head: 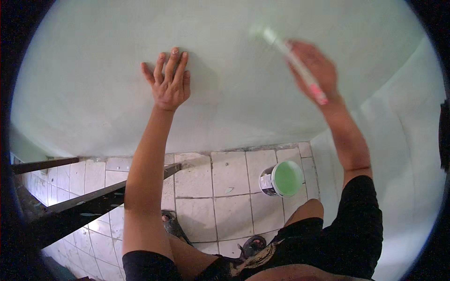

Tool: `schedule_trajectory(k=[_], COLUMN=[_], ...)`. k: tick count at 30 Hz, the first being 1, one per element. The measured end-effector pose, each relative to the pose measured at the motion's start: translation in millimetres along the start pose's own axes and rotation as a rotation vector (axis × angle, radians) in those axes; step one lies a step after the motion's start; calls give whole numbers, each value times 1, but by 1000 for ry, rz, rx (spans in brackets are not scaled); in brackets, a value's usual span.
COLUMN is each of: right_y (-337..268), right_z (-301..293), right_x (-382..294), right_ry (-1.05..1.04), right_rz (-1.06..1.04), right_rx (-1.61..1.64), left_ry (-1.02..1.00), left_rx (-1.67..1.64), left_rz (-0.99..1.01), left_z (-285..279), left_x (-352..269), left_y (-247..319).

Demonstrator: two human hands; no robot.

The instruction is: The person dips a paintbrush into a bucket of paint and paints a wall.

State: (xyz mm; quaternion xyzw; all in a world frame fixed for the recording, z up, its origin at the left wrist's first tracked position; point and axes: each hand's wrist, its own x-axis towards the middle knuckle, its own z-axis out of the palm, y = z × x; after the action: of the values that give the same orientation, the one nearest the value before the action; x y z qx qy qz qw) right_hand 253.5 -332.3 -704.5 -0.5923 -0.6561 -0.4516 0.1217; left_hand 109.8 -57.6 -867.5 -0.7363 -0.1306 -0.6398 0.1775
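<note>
My right hand (314, 68) grips a paintbrush (300, 66) with a pale handle and a pink end. The brush tip is blurred against the pale green wall (225, 80), and a greener smear shows around it. Palm toward the same wall, my left hand (170, 82) rests with its fingers apart and holds nothing. Below and between my arms, a bucket (269, 181) bearing a printed label stands on the floor. Light green paint (286, 178) shows inside it.
A dark wooden beam or leg (88, 207) with paint flecks slants across the lower left, partly behind my left forearm. White tiles (195, 214) cover the floor, where my sandalled feet (253, 246) stand. On the right, a second wall (379, 147) meets the first in a corner.
</note>
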Motion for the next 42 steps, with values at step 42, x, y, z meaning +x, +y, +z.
schedule_trajectory(k=[42], right_y=[24], right_z=[-8], right_x=[25], right_ry=[-582], right_rz=[15], right_rx=[514], left_ry=[216], left_rx=[-54], left_rz=[-207], left_z=[-8], left_x=[54], left_y=[25])
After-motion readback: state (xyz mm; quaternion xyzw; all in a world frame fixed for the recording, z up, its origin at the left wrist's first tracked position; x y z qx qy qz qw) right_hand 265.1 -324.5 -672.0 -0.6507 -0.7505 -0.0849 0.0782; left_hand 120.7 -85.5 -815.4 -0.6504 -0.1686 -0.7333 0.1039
